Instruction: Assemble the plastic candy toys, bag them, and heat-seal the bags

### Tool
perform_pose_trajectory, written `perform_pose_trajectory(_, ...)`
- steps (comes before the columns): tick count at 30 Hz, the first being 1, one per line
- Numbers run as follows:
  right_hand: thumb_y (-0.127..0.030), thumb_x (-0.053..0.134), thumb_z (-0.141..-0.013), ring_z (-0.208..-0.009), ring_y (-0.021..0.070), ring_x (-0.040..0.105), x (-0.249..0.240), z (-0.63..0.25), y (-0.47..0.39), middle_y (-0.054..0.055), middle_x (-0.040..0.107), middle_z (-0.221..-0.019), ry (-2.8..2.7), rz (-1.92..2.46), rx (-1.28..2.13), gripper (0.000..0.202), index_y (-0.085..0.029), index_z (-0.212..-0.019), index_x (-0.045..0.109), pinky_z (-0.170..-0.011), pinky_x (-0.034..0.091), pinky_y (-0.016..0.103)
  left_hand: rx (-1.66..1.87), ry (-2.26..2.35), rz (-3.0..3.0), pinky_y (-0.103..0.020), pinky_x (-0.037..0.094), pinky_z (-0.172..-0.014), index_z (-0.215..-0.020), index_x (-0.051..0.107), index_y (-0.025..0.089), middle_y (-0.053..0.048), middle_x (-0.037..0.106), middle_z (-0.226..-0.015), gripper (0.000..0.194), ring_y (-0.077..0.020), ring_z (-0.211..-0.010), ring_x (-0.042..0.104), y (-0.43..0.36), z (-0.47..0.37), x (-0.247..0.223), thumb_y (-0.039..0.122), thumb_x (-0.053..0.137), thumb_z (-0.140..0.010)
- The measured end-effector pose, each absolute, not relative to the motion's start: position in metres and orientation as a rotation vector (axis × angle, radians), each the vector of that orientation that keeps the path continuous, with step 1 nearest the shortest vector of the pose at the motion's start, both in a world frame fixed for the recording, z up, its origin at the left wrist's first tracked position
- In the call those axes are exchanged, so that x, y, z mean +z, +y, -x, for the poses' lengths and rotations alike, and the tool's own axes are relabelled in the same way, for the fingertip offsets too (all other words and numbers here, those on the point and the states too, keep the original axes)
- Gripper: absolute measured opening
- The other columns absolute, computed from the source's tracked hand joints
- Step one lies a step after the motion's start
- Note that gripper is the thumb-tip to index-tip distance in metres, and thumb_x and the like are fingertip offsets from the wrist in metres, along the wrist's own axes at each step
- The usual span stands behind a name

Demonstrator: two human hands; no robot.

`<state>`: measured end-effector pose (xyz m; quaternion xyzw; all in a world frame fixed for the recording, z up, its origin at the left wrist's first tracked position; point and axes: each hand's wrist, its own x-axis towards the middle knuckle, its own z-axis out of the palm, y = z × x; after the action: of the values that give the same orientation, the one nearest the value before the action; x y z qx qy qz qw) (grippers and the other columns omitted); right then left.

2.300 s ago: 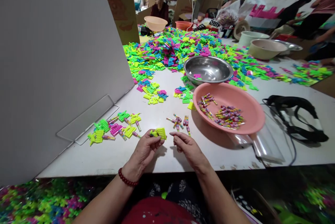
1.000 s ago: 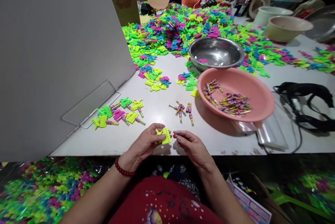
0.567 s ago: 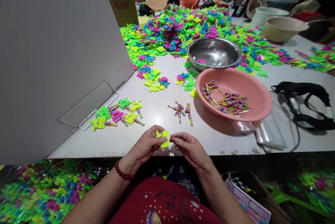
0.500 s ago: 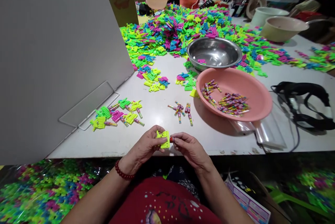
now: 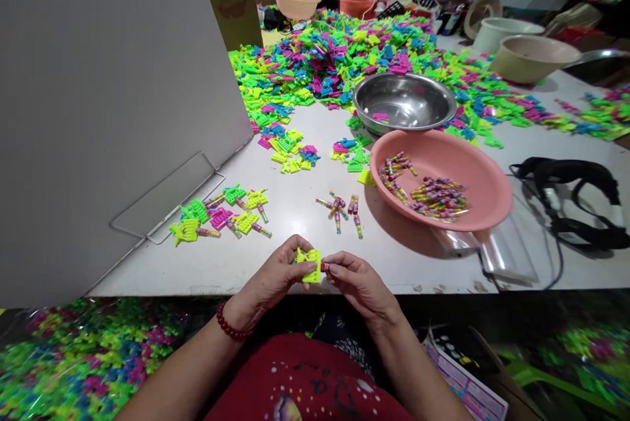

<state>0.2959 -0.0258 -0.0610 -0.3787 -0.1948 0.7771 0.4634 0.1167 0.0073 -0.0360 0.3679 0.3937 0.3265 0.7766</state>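
My left hand (image 5: 281, 271) grips a yellow plastic toy piece (image 5: 311, 266) between thumb and fingers, close to the table's front edge. Pinched in the fingertips of my right hand (image 5: 355, 278) is a small candy tube (image 5: 325, 267); its red end meets the right side of the yellow piece, and my fingers cover most of the rest. Beyond my hands lie several loose candy tubes (image 5: 338, 208). To the left rests a cluster of pink, green and yellow toy pieces (image 5: 221, 218) with candy tubes attached or lying against them.
A pink basin (image 5: 485, 178) with many candy tubes stands at right, before a steel bowl (image 5: 361, 96). A large heap of coloured toy pieces (image 5: 364, 47) covers the back. A grey panel (image 5: 123, 113) walls the left. Black straps (image 5: 575, 198) lie far right.
Both hands have shifted very slightly right with the yellow piece and the tube, which stay end to side. The things on the table are unchanged.
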Motion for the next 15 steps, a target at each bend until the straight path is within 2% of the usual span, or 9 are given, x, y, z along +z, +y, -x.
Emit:
perform_pose_trajectory(6, -0.034, 0.09, -0.064, -0.072, 0.009, 0.058, -0.045, -0.296, -0.027, 0.001, 0.071, -0.081, -0.573, 0.972, 1.821, 0.029, -0.019, -0.085, 0.077, -0.07, 0.044, 0.02, 0.747, 0.901, -0.752, -0.017, 0.046, -0.053, -0.091, 0.048, 0.019, 0.004, 0.058, -0.077, 0.039, -0.0091, -0.064, 0.056, 0.002, -0.122, -0.044, 0.031, 0.081, -0.072)
perform_pose_trajectory(10, -0.036, 0.09, -0.062, -0.067, 0.0071, 0.053, -0.05, -0.302, -0.026, 0.0, 0.071, -0.079, -0.604, 1.103, 1.738, 0.031, -0.019, -0.085, 0.077, -0.064, 0.04, 0.018, 0.826, 0.908, -0.73, -0.017, 0.045, -0.05, -0.092, 0.049, 0.019, 0.003, 0.059, -0.081, 0.042, -0.0082, -0.063, 0.055, 0.006, -0.119, -0.042, 0.031, 0.082, -0.071)
perform_pose_trajectory(15, -0.037, 0.09, -0.063, -0.068, 0.0073, 0.053, -0.056, -0.298, -0.026, 0.0, 0.069, -0.08, -0.592, 1.09, 1.783, 0.032, -0.019, -0.086, 0.077, -0.065, 0.04, 0.019, 0.805, 0.861, -0.772, -0.018, 0.047, -0.052, -0.092, 0.05, 0.018, 0.003, 0.058, -0.081, 0.037, -0.0087, -0.065, 0.054, 0.007, -0.12, -0.04, 0.031, 0.08, -0.074)
